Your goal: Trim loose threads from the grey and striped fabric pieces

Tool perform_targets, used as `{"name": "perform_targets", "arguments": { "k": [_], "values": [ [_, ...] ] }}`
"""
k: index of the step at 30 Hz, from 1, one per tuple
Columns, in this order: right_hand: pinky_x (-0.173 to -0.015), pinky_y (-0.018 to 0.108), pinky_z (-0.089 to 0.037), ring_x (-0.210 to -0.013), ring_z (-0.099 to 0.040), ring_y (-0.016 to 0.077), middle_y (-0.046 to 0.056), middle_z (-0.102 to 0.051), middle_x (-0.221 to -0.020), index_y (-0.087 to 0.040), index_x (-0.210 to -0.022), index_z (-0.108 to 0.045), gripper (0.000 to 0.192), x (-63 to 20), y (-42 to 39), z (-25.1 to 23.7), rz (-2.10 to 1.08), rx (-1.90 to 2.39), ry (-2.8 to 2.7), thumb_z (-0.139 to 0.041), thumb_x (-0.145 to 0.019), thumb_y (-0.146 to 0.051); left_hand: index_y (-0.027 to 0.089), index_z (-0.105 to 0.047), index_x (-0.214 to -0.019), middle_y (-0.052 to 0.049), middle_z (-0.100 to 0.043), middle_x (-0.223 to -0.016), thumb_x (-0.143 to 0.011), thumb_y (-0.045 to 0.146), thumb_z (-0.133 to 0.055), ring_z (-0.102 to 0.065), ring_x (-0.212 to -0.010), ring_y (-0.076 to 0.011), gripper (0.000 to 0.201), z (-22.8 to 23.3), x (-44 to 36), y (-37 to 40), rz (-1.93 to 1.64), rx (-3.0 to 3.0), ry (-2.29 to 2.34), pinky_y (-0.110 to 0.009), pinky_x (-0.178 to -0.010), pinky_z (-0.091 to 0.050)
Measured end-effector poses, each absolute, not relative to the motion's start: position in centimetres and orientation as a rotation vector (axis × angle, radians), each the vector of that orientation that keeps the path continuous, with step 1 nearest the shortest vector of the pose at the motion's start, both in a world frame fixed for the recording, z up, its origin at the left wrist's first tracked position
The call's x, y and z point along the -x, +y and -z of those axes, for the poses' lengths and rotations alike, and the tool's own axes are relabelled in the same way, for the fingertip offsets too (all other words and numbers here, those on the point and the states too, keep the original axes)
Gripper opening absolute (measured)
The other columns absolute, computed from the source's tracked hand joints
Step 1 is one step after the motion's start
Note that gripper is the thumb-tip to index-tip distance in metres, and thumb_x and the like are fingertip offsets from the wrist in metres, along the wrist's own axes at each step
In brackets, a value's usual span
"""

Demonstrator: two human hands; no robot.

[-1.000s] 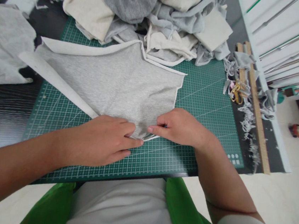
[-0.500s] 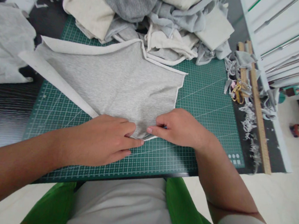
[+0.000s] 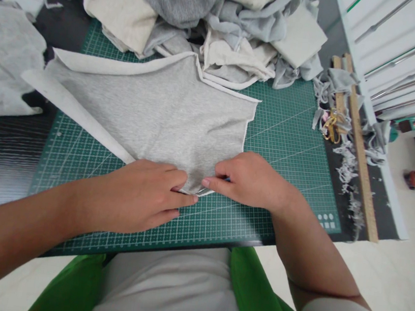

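Observation:
A light grey piece of knit fabric [image 3: 153, 110] with pale folded-over edges lies spread on a green cutting mat [image 3: 287, 134]. Its near corner points toward me. My left hand [image 3: 140, 195] lies flat on that corner, fingers pressing the cloth down. My right hand [image 3: 247, 179] pinches the corner's edge between thumb and fingers, just right of my left fingertips. The two hands almost touch.
A heap of grey and cream fabric pieces [image 3: 214, 22] is piled at the mat's far edge. More grey cloth [image 3: 6, 60] lies at the left. Gold scissors [image 3: 331, 126], fabric scraps and a wooden ruler [image 3: 359, 151] lie to the right. White shelving [image 3: 400, 52] stands beyond.
The hands stay on the fabric's near corner; my right fingers have crept slightly left. The view has shifted a little.

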State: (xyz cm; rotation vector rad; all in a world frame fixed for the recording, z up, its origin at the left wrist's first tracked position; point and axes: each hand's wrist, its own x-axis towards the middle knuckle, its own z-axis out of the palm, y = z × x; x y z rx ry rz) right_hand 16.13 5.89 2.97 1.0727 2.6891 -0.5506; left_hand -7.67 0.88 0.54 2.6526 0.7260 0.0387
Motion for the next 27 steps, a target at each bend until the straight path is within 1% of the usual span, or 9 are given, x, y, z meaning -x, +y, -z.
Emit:
{"name": "perform_targets", "arguments": {
  "k": [10, 16, 20, 23, 27],
  "values": [
    [-0.055, 0.029, -0.017, -0.056, -0.043, 0.0115, 0.001, -0.057, -0.059, -0.019, -0.067, -0.066, 0.045, -15.94, 5.87, -2.84, 0.494, -1.112, 2.656, -0.050, -0.088, -0.057, 0.033, -0.057, -0.121, -0.001, -0.049, -0.082, -0.090, 0.034, -0.054, -0.046, -0.068, -0.0147, 0.032, -0.58, 7.80, 0.97, -0.046, -2.606, 0.727, -0.028, -0.057, -0.028],
    [-0.055, 0.029, -0.016, -0.056, -0.043, 0.0118, 0.001, -0.058, -0.060, -0.020, -0.067, -0.066, 0.045, -15.81, 5.81, -2.84, 0.481, -1.125, 2.654, -0.051, -0.087, -0.057, 0.034, -0.058, -0.121, 0.000, -0.048, -0.082, -0.090, 0.034, -0.055, -0.046, -0.067, -0.0138, 0.031, -0.55, 7.85, 1.01, -0.065, -2.600, 0.733, -0.028, -0.057, -0.029],
    [-0.055, 0.029, -0.017, -0.056, -0.044, 0.0118, 0.001, -0.059, -0.060, -0.019, -0.066, -0.066, 0.047, -15.82, 5.77, -2.84, 0.486, -1.126, 2.660, -0.048, -0.089, -0.056, 0.032, -0.059, -0.120, -0.001, -0.049, -0.081, -0.089, 0.034, -0.055, -0.046, -0.068, -0.0137, 0.031, -0.52, 7.90, 0.97, -0.079, -2.607, 0.729, -0.028, -0.058, -0.030],
    [-0.055, 0.029, -0.018, -0.057, -0.046, 0.0117, 0.001, -0.060, -0.060, -0.019, -0.066, -0.066, 0.051, -15.82, 5.73, -2.84, 0.503, -1.121, 2.674, -0.044, -0.091, -0.057, 0.033, -0.059, -0.120, -0.001, -0.049, -0.082, -0.090, 0.034, -0.055, -0.046, -0.067, -0.0140, 0.031, -0.53, 7.87, 0.95, -0.072, -2.605, 0.727, -0.028, -0.057, -0.029],
    [-0.056, 0.029, -0.018, -0.056, -0.046, 0.0116, 0.001, -0.060, -0.060, -0.019, -0.067, -0.067, 0.051, -15.74, 5.68, -2.85, 0.503, -1.128, 2.677, -0.043, -0.091, -0.057, 0.033, -0.058, -0.120, -0.001, -0.050, -0.083, -0.090, 0.034, -0.055, -0.046, -0.068, -0.0147, 0.031, -0.59, 7.83, 0.95, -0.050, -2.588, 0.734, -0.028, -0.058, -0.027]
  ]
}}
